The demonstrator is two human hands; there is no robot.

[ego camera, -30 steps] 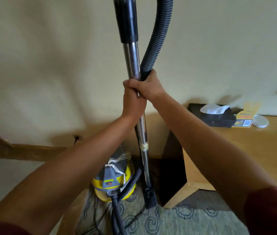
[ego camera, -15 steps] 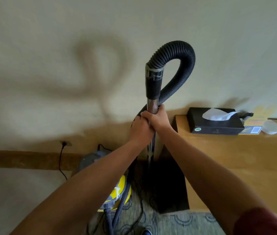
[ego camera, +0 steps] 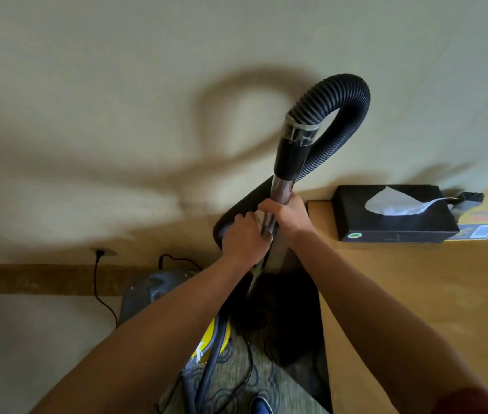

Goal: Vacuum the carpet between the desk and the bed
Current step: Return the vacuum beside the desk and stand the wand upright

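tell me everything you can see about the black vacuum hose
The black vacuum hose is ribbed and looks like flexible plastic. It leaves a taped collar atop the metal wand, arches in a tight loop before the wall, comes down behind the wand and bends again by the left hand. Both the left hand and right hand hold the wand there; whether the left also touches the hose is unclear. A greyer length runs toward the yellow vacuum body.

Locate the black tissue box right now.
Head view, right side: the black rectangular tissue box sits on the light wooden desk against the wall, just right of the right hand.
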